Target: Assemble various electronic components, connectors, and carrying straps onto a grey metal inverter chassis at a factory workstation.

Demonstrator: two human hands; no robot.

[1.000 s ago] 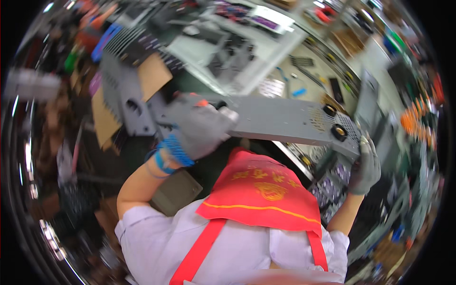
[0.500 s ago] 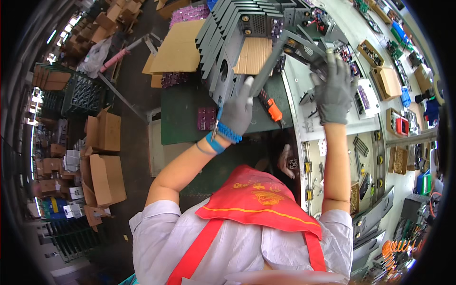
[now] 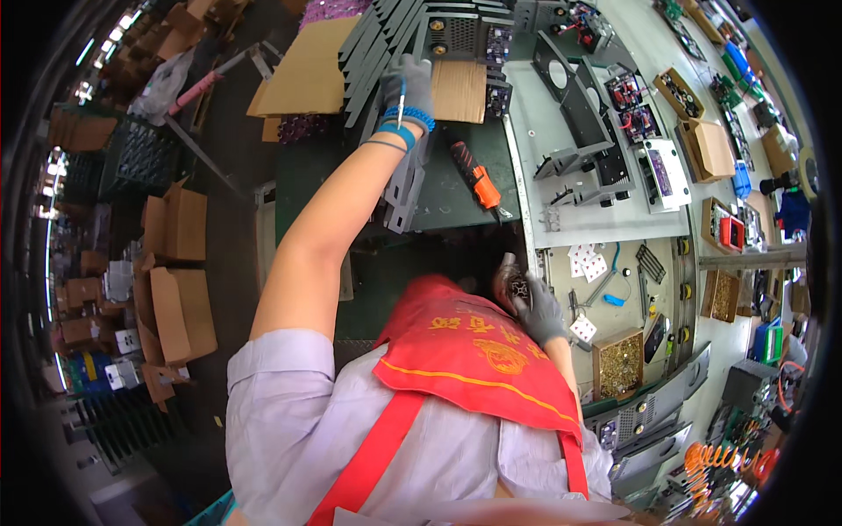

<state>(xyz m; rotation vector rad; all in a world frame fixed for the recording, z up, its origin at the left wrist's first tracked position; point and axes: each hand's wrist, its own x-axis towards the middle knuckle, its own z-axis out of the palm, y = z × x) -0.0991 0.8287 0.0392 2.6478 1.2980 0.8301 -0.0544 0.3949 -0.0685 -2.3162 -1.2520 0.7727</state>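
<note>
My left hand (image 3: 406,85), in a grey glove with a blue wrist strap, reaches to the stack of grey metal panels (image 3: 373,53) and closes on one panel's upper part. That slotted panel (image 3: 403,197) hangs out below my wrist over the green mat. Down by my red apron, my gloved right hand (image 3: 540,316) is beside a dark patterned thing (image 3: 509,282) under the table edge; its fingers are partly hidden, so I cannot tell their grip. A grey metal bracket assembly (image 3: 574,110) lies on the white table, apart from both hands.
An orange and black power screwdriver (image 3: 476,178) lies on the green mat (image 3: 307,184). Cardboard (image 3: 311,74) rests at the stack's left. Right of the bracket are circuit modules (image 3: 638,123) and a white unit (image 3: 664,175). A box of small screws (image 3: 618,364) sits in the lower tray.
The bracket both hands were at now lies released on the white table. My left hand moved up-left to the stack, where a panel has shifted toward me. My right hand dropped toward my lap.
</note>
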